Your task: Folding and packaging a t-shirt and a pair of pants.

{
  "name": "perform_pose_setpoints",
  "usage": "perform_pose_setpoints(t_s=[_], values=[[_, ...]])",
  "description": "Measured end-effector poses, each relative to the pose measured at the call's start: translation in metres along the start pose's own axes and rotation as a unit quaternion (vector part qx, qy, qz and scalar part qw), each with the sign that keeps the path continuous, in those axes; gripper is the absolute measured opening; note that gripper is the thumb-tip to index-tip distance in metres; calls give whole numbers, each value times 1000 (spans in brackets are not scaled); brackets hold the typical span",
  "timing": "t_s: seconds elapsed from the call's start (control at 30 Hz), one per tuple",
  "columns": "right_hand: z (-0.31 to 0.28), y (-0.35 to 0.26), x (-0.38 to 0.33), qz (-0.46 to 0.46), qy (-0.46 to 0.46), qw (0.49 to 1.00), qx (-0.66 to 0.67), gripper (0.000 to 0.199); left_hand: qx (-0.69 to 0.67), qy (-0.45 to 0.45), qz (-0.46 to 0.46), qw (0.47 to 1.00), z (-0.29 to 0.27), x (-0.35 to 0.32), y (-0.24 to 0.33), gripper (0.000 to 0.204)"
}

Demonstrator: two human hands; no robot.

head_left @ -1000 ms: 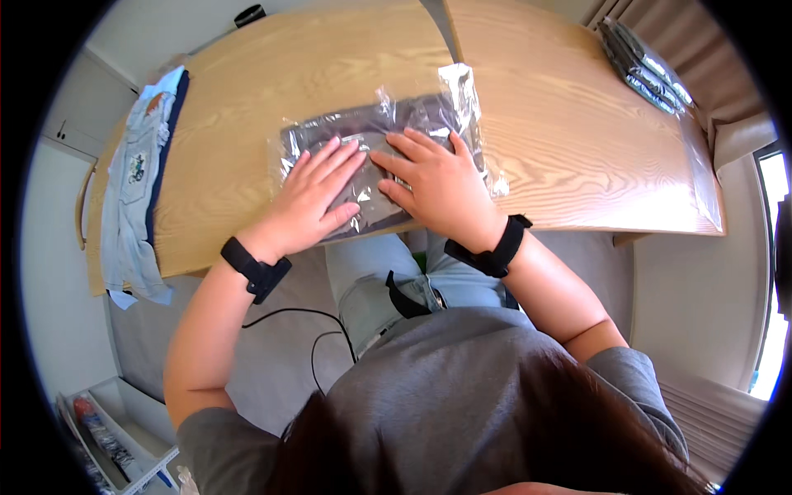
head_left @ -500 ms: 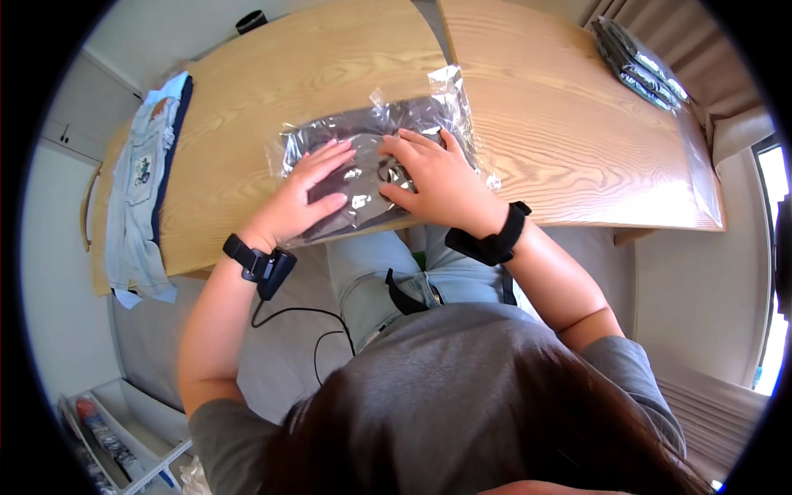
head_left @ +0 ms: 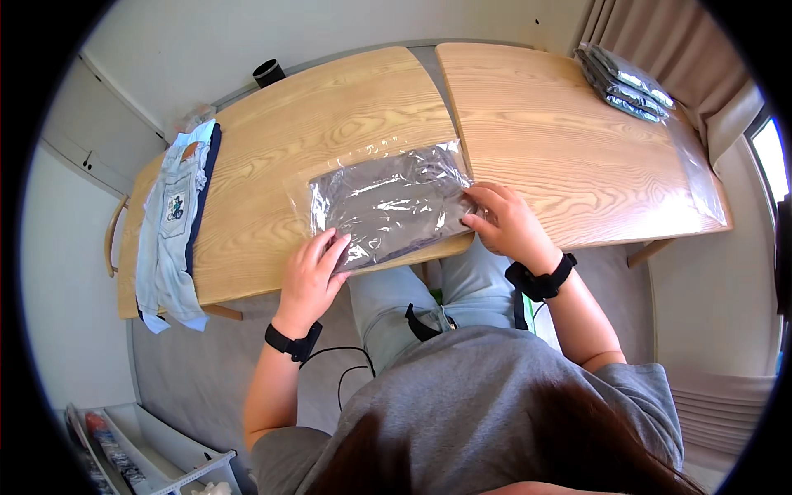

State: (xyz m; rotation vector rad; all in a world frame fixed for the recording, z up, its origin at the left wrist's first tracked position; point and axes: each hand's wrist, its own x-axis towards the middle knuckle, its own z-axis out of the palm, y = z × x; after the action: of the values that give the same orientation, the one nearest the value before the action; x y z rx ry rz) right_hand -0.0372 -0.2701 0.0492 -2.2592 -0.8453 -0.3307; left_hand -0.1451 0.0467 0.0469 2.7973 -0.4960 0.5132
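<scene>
A clear plastic bag (head_left: 389,204) with a folded grey garment inside lies flat on the wooden table (head_left: 330,107), near its front edge. My left hand (head_left: 311,273) rests with spread fingers on the bag's near left corner. My right hand (head_left: 508,223) touches the bag's right edge with its fingertips. Each wrist wears a black band.
Folded light denim clothes (head_left: 176,219) lie at the table's left end. A stack of bagged dark garments (head_left: 629,82) sits at the far right corner beside a curtain. A black cup (head_left: 268,73) stands at the back edge. A white shelf unit (head_left: 140,450) is on the floor, lower left.
Both hands have slid apart from the middle of the bag to its left corner and right edge. The bag now lies flatter and smoother.
</scene>
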Motion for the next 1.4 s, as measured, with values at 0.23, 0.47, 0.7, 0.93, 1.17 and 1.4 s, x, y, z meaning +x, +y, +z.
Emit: perform_pose_setpoints(t_s=[0.23,0.47,0.7,0.93,1.17,1.4], values=[[-23,-4,16,-28,-43,997,63,81,-188,-58,-93,976,-38,17,-13,33],[-20,-10,71,-106,-17,991,76,60,-287,-45,-158,944,-92,44,-41,30],[2,-6,99,59,-94,987,118,51,-480,40,-187,856,-91,56,-79,69],[14,6,92,-28,-150,981,116,52,-492,20,-209,845,-27,12,-89,70],[14,0,95,-26,-128,986,108,36,-389,80,-217,891,-25,15,-80,30],[13,1,87,231,-198,920,248,48,-502,26,-313,806,-49,20,-46,28]])
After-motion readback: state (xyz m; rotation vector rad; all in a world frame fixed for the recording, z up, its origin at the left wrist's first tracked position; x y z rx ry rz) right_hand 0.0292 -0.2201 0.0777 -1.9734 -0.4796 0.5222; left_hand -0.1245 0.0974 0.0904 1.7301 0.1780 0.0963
